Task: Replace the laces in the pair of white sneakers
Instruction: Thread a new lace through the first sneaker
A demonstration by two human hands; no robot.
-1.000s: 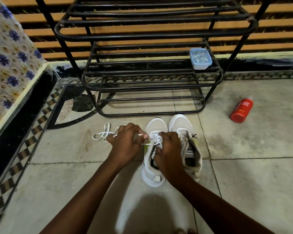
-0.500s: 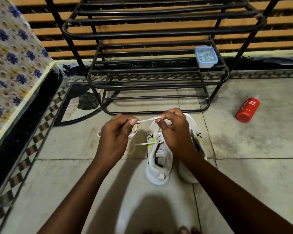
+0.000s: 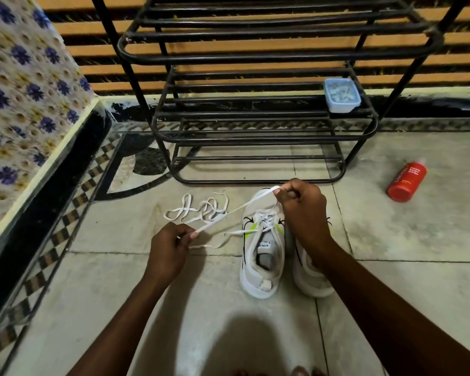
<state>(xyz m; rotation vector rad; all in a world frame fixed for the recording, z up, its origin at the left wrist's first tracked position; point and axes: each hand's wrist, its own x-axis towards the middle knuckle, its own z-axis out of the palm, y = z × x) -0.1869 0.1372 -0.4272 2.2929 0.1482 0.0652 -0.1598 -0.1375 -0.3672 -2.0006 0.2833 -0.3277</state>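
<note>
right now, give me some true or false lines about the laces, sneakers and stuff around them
The left hand and right hand each have a grip on one white flat lace stretched between them. True.
The pale blue plastic box sits on the black metal shoe rack. True.
The red plastic bottle stands upright on that rack. False: it lies sideways on the tiled floor.
A loose white lace lies inside the left white sneaker. False: it lies heaped on the floor beside it.
</note>
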